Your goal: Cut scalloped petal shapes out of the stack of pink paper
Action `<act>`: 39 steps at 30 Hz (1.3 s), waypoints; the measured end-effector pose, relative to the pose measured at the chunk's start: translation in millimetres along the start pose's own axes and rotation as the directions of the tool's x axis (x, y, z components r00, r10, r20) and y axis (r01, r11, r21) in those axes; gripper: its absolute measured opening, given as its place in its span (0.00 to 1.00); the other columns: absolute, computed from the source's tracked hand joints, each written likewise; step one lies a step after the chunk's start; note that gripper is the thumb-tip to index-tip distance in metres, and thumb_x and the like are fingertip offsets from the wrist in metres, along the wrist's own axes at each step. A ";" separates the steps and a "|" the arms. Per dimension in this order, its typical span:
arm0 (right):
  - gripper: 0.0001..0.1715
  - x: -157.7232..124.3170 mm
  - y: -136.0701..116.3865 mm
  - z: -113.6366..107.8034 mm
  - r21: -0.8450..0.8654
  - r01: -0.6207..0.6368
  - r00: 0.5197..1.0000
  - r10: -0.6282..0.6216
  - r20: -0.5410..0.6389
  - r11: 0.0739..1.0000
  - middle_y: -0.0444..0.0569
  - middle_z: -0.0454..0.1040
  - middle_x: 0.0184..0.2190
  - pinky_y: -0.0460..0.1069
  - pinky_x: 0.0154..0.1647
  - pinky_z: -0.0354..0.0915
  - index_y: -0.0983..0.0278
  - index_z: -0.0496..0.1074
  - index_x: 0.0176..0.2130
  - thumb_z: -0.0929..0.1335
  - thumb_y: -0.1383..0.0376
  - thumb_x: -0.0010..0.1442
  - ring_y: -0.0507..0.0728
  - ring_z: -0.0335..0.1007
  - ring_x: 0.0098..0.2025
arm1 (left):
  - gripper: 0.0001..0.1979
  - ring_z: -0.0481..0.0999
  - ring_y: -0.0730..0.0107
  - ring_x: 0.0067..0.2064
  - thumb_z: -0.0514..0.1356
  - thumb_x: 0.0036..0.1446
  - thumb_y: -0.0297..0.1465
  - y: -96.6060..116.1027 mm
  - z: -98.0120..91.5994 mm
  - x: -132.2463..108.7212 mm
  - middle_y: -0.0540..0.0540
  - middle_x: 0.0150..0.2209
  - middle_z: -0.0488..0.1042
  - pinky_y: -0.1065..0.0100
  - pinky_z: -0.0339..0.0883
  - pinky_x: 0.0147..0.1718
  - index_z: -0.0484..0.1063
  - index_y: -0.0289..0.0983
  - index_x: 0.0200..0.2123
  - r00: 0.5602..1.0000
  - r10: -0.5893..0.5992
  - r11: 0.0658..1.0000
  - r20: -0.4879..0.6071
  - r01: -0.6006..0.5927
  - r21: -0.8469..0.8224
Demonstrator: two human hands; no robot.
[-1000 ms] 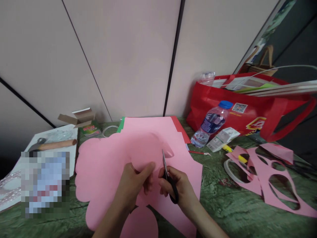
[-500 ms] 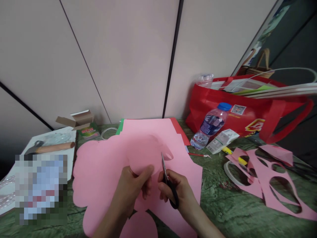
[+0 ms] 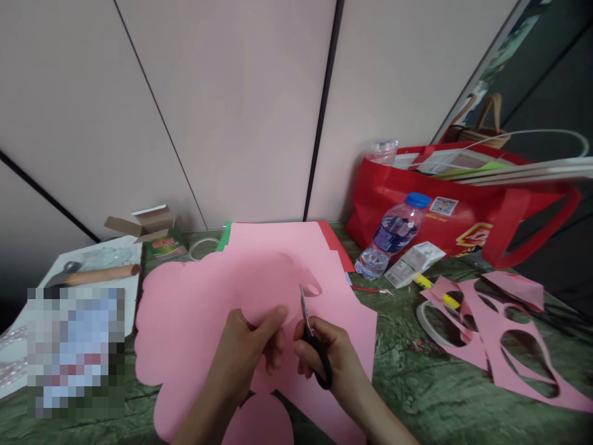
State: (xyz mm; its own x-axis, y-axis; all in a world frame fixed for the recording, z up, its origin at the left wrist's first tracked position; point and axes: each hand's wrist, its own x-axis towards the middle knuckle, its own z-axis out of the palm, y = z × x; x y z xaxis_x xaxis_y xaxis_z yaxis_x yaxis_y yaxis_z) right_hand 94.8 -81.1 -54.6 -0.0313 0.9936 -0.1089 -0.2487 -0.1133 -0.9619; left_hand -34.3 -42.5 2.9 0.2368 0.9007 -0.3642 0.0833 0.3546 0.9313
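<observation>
My left hand [image 3: 254,346] pinches the lower edge of a rounded piece of pink paper [image 3: 264,293], thumb on top. Black-handled scissors [image 3: 317,355] are held in my right hand [image 3: 327,355], their blades pointing up and away beside the right edge of that piece. Large scalloped pink paper [image 3: 176,321] lies beneath and to the left of my hands. Under the hands are further pink sheets [image 3: 282,235], with green and red sheets showing at their back corners. A round pink piece [image 3: 262,423] sits at the near edge.
On the right are pink offcuts with holes [image 3: 495,346], a tape roll [image 3: 428,324], a white box [image 3: 414,262], a bottle [image 3: 393,235] and a red bag [image 3: 417,185]. An open carton [image 3: 164,241] and a wooden-handled tool [image 3: 102,274] lie left, before the wall panels [image 3: 245,111].
The view has shifted very slightly. Both hands keep nearly the same pose, with the paper piece and scissors still held.
</observation>
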 end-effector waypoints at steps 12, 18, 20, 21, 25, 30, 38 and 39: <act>0.19 2.6 -1.7 -2.4 -0.028 0.078 0.997 -0.078 -0.027 0.997 0.38 0.63 0.17 0.45 0.20 0.54 0.63 0.67 0.28 0.73 0.54 0.45 0.49 0.56 0.19 | 0.20 0.56 0.79 0.09 0.57 0.49 0.34 4.2 1.7 -2.9 0.52 0.06 0.59 0.75 0.50 0.10 0.64 0.36 0.08 0.999 -0.032 0.993 0.029 0.029 0.117; 0.19 2.5 -1.4 -2.8 -0.029 0.074 0.997 -0.074 -0.020 0.997 0.39 0.64 0.17 0.45 0.19 0.55 0.64 0.67 0.29 0.73 0.54 0.45 0.49 0.57 0.19 | 0.20 0.57 0.79 0.10 0.57 0.49 0.34 2.7 1.0 -1.6 0.52 0.06 0.60 0.75 0.50 0.10 0.64 0.35 0.08 0.999 -0.023 0.993 0.026 0.020 0.114; 0.19 2.4 -2.3 -2.8 -0.035 0.071 0.997 -0.072 -0.026 0.997 0.39 0.64 0.17 0.45 0.19 0.55 0.64 0.67 0.29 0.73 0.54 0.44 0.49 0.58 0.19 | 0.20 0.57 0.78 0.10 0.58 0.48 0.35 2.9 1.0 -1.2 0.52 0.06 0.60 0.75 0.50 0.09 0.64 0.35 0.08 0.999 -0.033 0.994 0.028 0.030 0.103; 0.19 2.3 -2.9 -2.8 -0.041 0.070 0.997 -0.071 -0.028 0.997 0.39 0.64 0.17 0.45 0.19 0.55 0.64 0.67 0.28 0.73 0.53 0.44 0.50 0.58 0.19 | 0.20 0.57 0.78 0.10 0.58 0.48 0.35 3.3 1.1 -1.2 0.52 0.06 0.60 0.75 0.50 0.09 0.64 0.35 0.08 0.999 -0.036 0.994 0.027 0.033 0.101; 0.20 2.0 -4.7 -2.5 -0.068 0.062 0.997 -0.064 -0.035 0.996 0.39 0.64 0.16 0.45 0.19 0.56 0.63 0.67 0.28 0.72 0.52 0.44 0.49 0.58 0.18 | 0.20 0.57 0.79 0.10 0.58 0.48 0.35 4.2 0.8 -2.0 0.52 0.06 0.59 0.75 0.50 0.10 0.63 0.35 0.08 1.000 -0.015 0.994 0.021 0.012 0.110; 0.20 1.8 -4.7 -2.0 -0.075 0.040 0.998 -0.043 -0.044 0.996 0.39 0.63 0.16 0.45 0.18 0.57 0.63 0.66 0.28 0.72 0.52 0.44 0.49 0.58 0.17 | 0.21 0.58 0.79 0.10 0.57 0.49 0.35 1.4 -1.1 -1.4 0.52 0.07 0.60 0.75 0.50 0.11 0.63 0.35 0.08 0.999 -0.001 0.995 0.039 -0.002 0.099; 0.18 1.6 -5.5 -2.0 -0.069 0.028 0.999 -0.031 -0.041 0.997 0.38 0.62 0.15 0.44 0.18 0.56 0.64 0.65 0.27 0.72 0.54 0.45 0.49 0.57 0.17 | 0.21 0.59 0.79 0.12 0.57 0.50 0.36 -1.8 -4.3 1.3 0.52 0.09 0.60 0.74 0.52 0.12 0.63 0.35 0.09 0.998 0.038 0.996 0.053 -0.042 0.077; 0.18 1.6 -5.7 -1.9 -0.071 0.028 0.999 -0.031 -0.042 0.997 0.38 0.62 0.15 0.44 0.17 0.55 0.64 0.65 0.27 0.72 0.54 0.45 0.48 0.57 0.17 | 0.21 0.59 0.79 0.12 0.57 0.51 0.36 -2.2 -4.6 1.4 0.52 0.09 0.60 0.74 0.52 0.12 0.63 0.35 0.10 0.998 0.040 0.996 0.056 -0.044 0.074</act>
State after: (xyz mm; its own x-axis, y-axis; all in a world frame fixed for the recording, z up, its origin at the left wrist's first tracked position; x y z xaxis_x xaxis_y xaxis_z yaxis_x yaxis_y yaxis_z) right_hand 98.0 -78.9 -49.7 0.0170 0.9959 -0.0892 -0.1806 -0.0847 -0.9799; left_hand -38.6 -40.8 0.3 0.2938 0.8988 -0.3254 0.1443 0.2948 0.9446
